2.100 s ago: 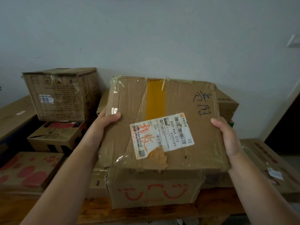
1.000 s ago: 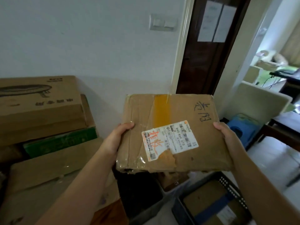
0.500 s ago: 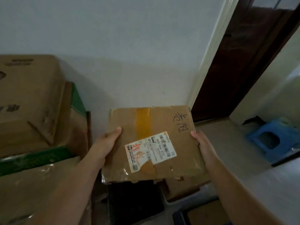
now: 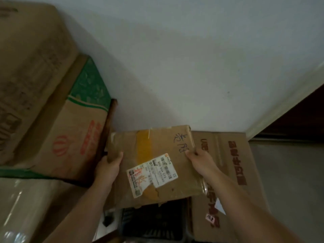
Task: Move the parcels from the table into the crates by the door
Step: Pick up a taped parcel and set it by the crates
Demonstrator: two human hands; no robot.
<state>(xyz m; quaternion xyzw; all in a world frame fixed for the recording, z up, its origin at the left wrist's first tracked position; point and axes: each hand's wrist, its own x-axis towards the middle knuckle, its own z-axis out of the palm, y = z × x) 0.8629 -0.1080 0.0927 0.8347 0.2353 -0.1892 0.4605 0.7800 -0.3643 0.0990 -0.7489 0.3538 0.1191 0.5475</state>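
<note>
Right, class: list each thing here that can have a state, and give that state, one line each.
black crate: open-topped, contents too dark to tell
parcel: taped shut, label torn, held over the black crate
left hand: grips parcel's left edge
right hand: grips parcel's right edge
flat carton: closed, lying flat

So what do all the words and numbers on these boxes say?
"843 ... 073", middle unclear: white label on the held parcel.
Blue handwriting on the parcel: two characters, unreadable.
Red scrawl on the label: unreadable.
Red print on the flat carton and the green-banded carton: too blurred.
</note>
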